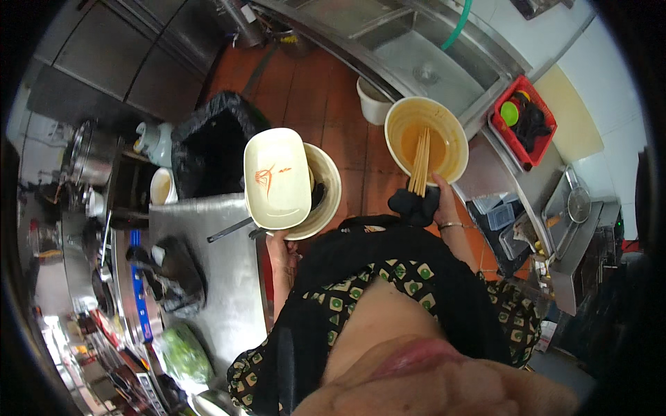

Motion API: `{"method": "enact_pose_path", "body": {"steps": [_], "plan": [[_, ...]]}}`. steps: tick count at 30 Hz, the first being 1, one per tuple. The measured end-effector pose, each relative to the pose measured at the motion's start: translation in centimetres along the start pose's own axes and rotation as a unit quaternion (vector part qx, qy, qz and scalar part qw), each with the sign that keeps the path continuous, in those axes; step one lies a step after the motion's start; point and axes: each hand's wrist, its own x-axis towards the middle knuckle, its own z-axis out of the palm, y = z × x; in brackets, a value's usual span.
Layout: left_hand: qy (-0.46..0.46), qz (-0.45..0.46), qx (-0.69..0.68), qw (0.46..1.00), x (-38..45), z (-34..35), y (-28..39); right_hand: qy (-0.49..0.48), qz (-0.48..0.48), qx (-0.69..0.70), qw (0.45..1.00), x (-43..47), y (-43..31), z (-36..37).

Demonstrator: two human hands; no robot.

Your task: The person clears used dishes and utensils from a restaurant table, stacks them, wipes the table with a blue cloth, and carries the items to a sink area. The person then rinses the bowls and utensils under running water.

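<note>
My left hand (283, 252) grips the rim of a cream bowl (325, 179). A cream rectangular dish (281, 179) with an orange-red drawing rests tilted across this bowl, and something dark shows inside beneath it. A dark flat handle (229, 230) sticks out at the left of the stack. My right hand (446, 200) holds the rim of a second cream bowl (452, 125), which has orange-brown liquid at its bottom. Several wooden chopsticks (422, 161) lean in that bowl. Rounded black objects (414, 205) sit at the chopsticks' near ends; their kind I cannot tell.
A bin lined with a black bag (213, 145) stands ahead left. Steel sinks (437, 67) with a green hose (459, 23) lie ahead right. A red plastic basket (525, 88) holds black and green items. A steel table (229, 281) is at my left, above a tiled floor (333, 99).
</note>
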Motion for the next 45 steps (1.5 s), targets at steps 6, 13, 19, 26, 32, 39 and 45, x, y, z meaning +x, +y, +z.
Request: {"method": "enact_pose_path", "body": {"steps": [6, 13, 19, 26, 32, 39, 45], "plan": [[-0.078, 0.024, 0.000, 0.997, 17.5, 8.2, 11.5, 0.004, -0.030, 0.049, 0.998, 10.7, 0.4, 6.7], [-0.137, 0.041, -0.015, 0.990, 32.3, 21.2, 19.6, 0.040, -0.063, 0.046, 0.996, 25.3, -4.3, 14.6], [-0.083, 0.013, 0.037, 0.996, 44.1, 29.7, 28.3, 0.032, -0.017, 0.076, 0.996, 35.9, -7.9, 23.4], [-0.140, -0.050, 0.169, 0.974, 60.9, 38.5, 35.9, 0.095, -0.083, 0.100, 0.987, 41.2, -7.2, 32.5], [-0.188, -0.074, 0.193, 0.960, 80.7, 42.5, 37.5, 0.173, -0.149, 0.120, 0.966, 43.4, -3.1, 38.9], [-0.215, 0.001, 0.309, 0.926, 90.8, 47.7, 35.8, 0.252, -0.115, 0.217, 0.936, 41.8, 0.6, 44.7], [-0.175, 0.186, 0.514, 0.819, 101.4, 46.4, 34.1, 0.203, -0.087, 0.200, 0.955, 43.4, 1.2, 46.2]]}}
